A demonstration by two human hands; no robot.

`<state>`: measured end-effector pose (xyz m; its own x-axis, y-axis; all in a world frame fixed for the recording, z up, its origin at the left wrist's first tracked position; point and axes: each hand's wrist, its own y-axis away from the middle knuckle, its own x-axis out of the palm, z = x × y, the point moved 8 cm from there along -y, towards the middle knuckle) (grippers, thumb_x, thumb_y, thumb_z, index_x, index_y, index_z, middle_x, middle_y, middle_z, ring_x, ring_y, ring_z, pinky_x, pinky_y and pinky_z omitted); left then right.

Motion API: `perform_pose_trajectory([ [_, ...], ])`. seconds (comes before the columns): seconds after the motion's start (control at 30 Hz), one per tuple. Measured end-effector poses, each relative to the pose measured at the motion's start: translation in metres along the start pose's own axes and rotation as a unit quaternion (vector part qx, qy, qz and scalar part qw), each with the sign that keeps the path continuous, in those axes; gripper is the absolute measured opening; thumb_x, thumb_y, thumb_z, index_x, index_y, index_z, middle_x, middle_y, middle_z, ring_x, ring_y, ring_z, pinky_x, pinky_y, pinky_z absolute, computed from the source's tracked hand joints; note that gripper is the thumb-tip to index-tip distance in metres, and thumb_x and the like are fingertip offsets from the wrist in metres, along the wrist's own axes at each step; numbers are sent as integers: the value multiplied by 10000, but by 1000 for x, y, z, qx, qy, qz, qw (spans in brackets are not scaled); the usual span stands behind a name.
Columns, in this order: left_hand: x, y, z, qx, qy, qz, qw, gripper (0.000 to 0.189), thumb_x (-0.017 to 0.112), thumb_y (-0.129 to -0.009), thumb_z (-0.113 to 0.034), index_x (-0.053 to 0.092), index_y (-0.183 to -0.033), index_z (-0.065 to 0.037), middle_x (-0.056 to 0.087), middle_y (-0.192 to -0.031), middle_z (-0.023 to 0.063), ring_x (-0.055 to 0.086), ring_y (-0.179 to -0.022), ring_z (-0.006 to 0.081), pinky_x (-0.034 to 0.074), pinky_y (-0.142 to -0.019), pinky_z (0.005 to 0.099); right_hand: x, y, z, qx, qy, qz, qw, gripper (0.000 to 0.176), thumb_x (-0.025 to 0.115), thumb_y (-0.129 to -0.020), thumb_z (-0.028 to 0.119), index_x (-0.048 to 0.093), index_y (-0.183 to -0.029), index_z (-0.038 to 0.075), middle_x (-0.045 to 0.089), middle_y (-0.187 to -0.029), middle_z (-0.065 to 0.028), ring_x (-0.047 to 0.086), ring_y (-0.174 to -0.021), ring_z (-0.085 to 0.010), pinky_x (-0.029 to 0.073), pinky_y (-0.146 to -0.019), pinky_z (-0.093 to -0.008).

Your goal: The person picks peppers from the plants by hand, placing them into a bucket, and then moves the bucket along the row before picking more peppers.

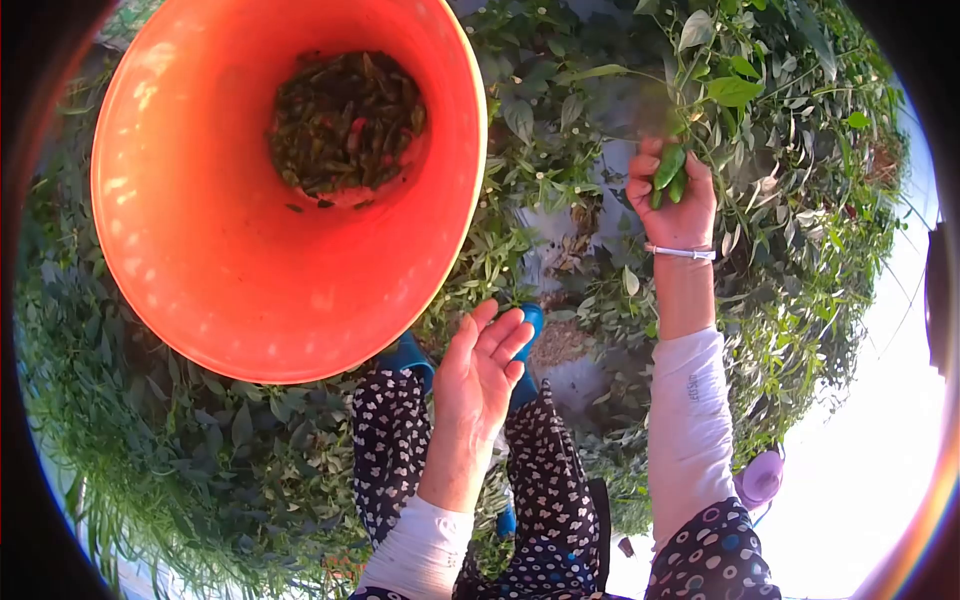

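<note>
Several green peppers lie in my right hand, whose fingers are curled round them beside the leafy plants at the upper right. A bracelet circles that wrist. My left hand is held palm up with its fingers apart and nothing in it, below and right of the bucket. The large orange bucket fills the upper left, and a heap of dark green peppers with a few red bits lies at its bottom.
Leafy green plants stand on both sides. Pale ground sheeting and dry soil show between them. Blue boots are below the bucket's right side. A purple object lies at the lower right.
</note>
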<state>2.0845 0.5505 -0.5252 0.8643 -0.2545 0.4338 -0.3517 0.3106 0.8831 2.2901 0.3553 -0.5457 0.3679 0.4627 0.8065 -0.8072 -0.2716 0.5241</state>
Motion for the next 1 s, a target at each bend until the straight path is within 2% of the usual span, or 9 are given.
perform_pose_trajectory([
  [0.17, 0, -1, 2, 5, -19, 1, 1000, 340, 455, -914, -348, 530, -1114, -84, 593, -1076, 121, 577, -990, 241, 496, -637, 293, -9, 28, -18, -72, 9, -149, 986, 348, 576, -766, 193, 520, -1048, -3, 536, -985, -105, 520, -865, -209, 443, -605, -331],
  [0.27, 0, -1, 1, 7, -28, -4, 1000, 341, 454, -913, -357, 531, -1114, -92, 594, -1077, 112, 576, -991, 236, 487, -640, 291, -4, 32, -35, -30, -94, -59, 993, 348, 563, -773, 202, 517, -1042, -13, 535, -948, -92, 524, -793, -190, 398, -560, -299],
  [0.3, 0, -1, 1, 7, -29, -7, 1000, 341, 454, -913, -357, 531, -1114, -92, 594, -1077, 112, 576, -991, 236, 487, -640, 291, -10, 37, -35, -42, -73, -100, 991, 337, 559, -774, 184, 563, -1102, 105, 502, -919, -66, 491, -742, -157, 327, -543, -268],
  [0.47, -1, -4, 3, 8, -30, -12, 999, 339, 453, -914, -361, 528, -1116, -99, 595, -1074, 102, 578, -982, 227, 486, -643, 289, 4, 60, -41, -55, -87, -126, 987, 383, 514, -811, 200, 527, -1192, 163, 516, -914, -93, 493, -721, -162, 342, -531, -268],
  [0.57, -2, -6, 4, 7, -35, -13, 999, 340, 453, -914, -364, 529, -1117, -101, 595, -1076, 101, 577, -979, 220, 486, -646, 289, 27, 73, -67, -46, 77, -169, 982, 452, 521, -802, 229, 469, -1242, 142, 543, -878, -100, 488, -677, -165, 379, -516, -256],
  [0.7, 0, -7, 3, 5, -31, -10, 999, 342, 454, -914, -364, 528, -1119, -101, 590, -1084, 101, 574, -984, 219, 487, -650, 291, -8, 72, -87, -42, -1, -270, 962, 111, 561, -759, 109, 535, -867, 110, 555, -874, -92, 578, -799, -259, 488, -615, -313],
  [0.73, -1, -7, 3, 4, -27, -12, 1000, 339, 452, -915, -361, 528, -1120, -101, 589, -1087, 102, 572, -986, 219, 487, -651, 291, -21, 66, -86, -42, -2, -268, 962, 111, 561, -759, 109, 535, -867, 110, 555, -874, -92, 578, -799, -259, 488, -615, -313],
  [0.93, -1, -6, 0, 9, -9, -9, 1000, 338, 449, -918, -348, 528, -1119, -89, 587, -1085, 119, 575, -980, 234, 493, -652, 300, -96, 13, -25, -70, 225, -341, 910, 199, 610, -713, 108, 565, -905, 137, 566, -798, -40, 531, -654, -144, 419, -551, -308],
  [1.0, -2, -6, 1, 8, -6, -7, 1000, 339, 452, -917, -344, 527, -1120, -83, 587, -1083, 126, 577, -978, 242, 499, -648, 304, -109, -7, -9, -39, 397, -397, 827, 335, 622, -751, 146, 559, -1080, 141, 574, -782, -17, 559, -660, -128, 397, -506, -265],
])
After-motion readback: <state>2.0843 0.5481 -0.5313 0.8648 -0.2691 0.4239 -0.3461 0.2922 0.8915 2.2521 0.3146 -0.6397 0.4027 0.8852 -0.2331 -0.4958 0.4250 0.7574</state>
